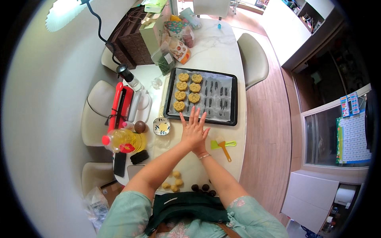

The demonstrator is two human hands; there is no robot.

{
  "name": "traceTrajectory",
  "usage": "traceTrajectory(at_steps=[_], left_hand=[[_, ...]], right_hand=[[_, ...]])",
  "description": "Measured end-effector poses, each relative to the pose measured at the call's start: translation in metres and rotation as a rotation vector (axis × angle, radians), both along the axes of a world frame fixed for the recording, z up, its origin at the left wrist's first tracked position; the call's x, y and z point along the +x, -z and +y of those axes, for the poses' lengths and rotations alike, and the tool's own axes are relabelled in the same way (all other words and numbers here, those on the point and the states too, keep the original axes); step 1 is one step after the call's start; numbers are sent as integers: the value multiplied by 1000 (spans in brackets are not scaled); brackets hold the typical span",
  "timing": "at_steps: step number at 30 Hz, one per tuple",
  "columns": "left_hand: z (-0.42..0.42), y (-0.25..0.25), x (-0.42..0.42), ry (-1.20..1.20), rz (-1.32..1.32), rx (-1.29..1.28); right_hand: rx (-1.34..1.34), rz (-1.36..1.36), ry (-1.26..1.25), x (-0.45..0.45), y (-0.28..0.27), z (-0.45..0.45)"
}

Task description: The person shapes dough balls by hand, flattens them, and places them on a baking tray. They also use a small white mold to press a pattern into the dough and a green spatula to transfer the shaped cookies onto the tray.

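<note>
My left hand (192,132) lies over my right hand (200,148), back up, with fingers spread toward the tray. The right hand is mostly hidden beneath it; its wrist wears a bracelet. Whether anything sits between the palms is hidden. Just beyond the fingertips is a black baking tray (235,101) lined with paper. Several moulded, patterned dough cakes (195,87) stand in two columns on its left half. Near my body, several pale dough balls (175,182) lie left of several dark balls (205,187), partly covered by my arms.
Right of my hands, an orange-handled brush (225,151) crosses a green scraper (215,145). A patterned dish (161,126) of yellow liquid sits left. Beyond it are an oil bottle (131,141), a brown round object (140,127) and a red appliance (126,101). Ingredient bags (177,49) stand behind the tray.
</note>
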State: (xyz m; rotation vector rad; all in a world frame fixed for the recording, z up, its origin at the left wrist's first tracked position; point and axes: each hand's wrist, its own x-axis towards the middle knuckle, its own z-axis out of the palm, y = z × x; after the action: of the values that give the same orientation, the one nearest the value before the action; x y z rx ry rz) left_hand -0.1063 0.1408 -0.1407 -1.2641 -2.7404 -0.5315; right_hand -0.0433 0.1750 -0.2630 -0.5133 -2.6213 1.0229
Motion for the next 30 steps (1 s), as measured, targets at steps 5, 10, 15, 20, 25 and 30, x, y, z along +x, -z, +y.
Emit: traceTrajectory(at_steps=[5,10,15,20,25,30], left_hand=[[2,1,0,14,-23,-62],[4,6,1,11,-36,-56],[4,5,2,-3,-78,-31],[6,1,2,2,-94,-56],[4,1,1,-4,-108,-54],[3,1,0,-22,-113,-53]], right_hand=[[-64,126,-17,1,-12,4],[245,103,-95,6,-24,18],[625,-14,-134,6,-27,24],[402,108,-123,6,9,22],[435,138,-148,5,24,21],[-189,226,-56,4,37,13]])
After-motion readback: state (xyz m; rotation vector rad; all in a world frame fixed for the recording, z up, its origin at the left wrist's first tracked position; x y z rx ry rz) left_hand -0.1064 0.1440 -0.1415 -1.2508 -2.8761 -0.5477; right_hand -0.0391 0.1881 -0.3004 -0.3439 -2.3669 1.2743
